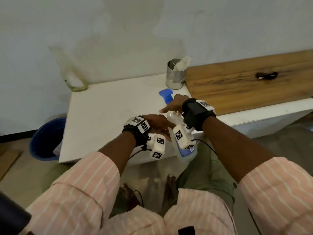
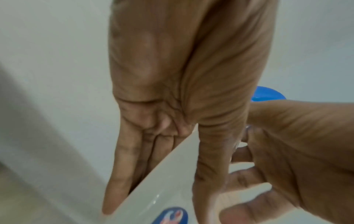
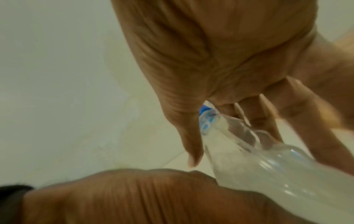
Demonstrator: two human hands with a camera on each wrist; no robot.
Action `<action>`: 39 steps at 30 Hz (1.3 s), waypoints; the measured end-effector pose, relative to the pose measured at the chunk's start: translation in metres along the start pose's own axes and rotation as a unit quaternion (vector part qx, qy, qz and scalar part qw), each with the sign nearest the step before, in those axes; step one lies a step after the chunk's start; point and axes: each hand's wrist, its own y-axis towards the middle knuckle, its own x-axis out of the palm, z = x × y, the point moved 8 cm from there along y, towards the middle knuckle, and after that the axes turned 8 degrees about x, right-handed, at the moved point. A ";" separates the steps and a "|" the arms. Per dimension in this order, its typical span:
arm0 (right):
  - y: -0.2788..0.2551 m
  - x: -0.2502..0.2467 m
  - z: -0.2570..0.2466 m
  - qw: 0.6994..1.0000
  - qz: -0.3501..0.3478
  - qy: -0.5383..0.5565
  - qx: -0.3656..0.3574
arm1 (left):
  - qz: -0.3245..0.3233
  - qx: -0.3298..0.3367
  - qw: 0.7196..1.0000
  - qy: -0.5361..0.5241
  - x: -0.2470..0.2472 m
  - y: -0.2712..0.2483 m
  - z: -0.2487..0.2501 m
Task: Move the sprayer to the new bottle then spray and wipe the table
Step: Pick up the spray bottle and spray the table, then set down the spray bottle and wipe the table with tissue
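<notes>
A: Biggest first. What have you got on the head view?

B: White table (image 1: 108,106), with a wooden board (image 1: 237,85) butted against its right end and a blue bucket (image 1: 45,139) on the floor to its left. A pale bottle (image 1: 72,78) stands at the back left corner by the wall. A metal cup (image 1: 175,75) is at the back right.

A: And the task's thing?

B: Your clear bottle (image 1: 171,117) is off the surface, tilted, over the table's front edge between both hands. The blue sprayer (image 1: 166,96) lies on the table just beyond your right hand (image 1: 176,105), apart from the bottle.

A: Fingers?

B: The head view only shows your left hand (image 1: 157,123) laid along the bottle's side. The left wrist view settles it: straight fingers behind the bottle, thumb in front, the bottle clamped between them. The right index sticks out leftward on the head view and the rest of that hand is hidden there. The right wrist view shows thumb and fingers closed around the neck, at a small blue cap (image 3: 204,109). I can't make out the cap in the head view.
</notes>
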 end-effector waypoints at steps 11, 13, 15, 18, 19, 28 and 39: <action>0.027 -0.118 0.005 0.963 0.121 0.234 -0.052 | 0.174 0.161 0.967 0.090 -0.018 0.042 0.110; 0.035 -0.125 0.001 0.956 0.139 0.248 -0.071 | 0.204 0.168 0.958 0.107 -0.020 0.050 0.115; 0.045 -0.131 -0.002 0.951 0.158 0.253 -0.089 | 0.230 0.167 0.948 0.140 -0.021 0.057 0.118; 0.061 -0.142 0.000 0.937 0.198 0.271 -0.099 | 0.222 0.169 0.946 0.165 -0.019 0.068 0.117; 0.065 -0.146 0.002 0.932 0.209 0.279 -0.099 | 0.214 0.169 0.946 0.175 -0.017 0.070 0.118; 0.081 -0.151 0.006 0.903 0.276 0.300 -0.137 | 0.206 0.165 0.933 0.244 -0.026 0.089 0.116; 0.012 -0.118 0.024 0.772 0.566 0.278 -0.079 | 0.180 0.177 0.941 0.226 -0.037 0.079 0.107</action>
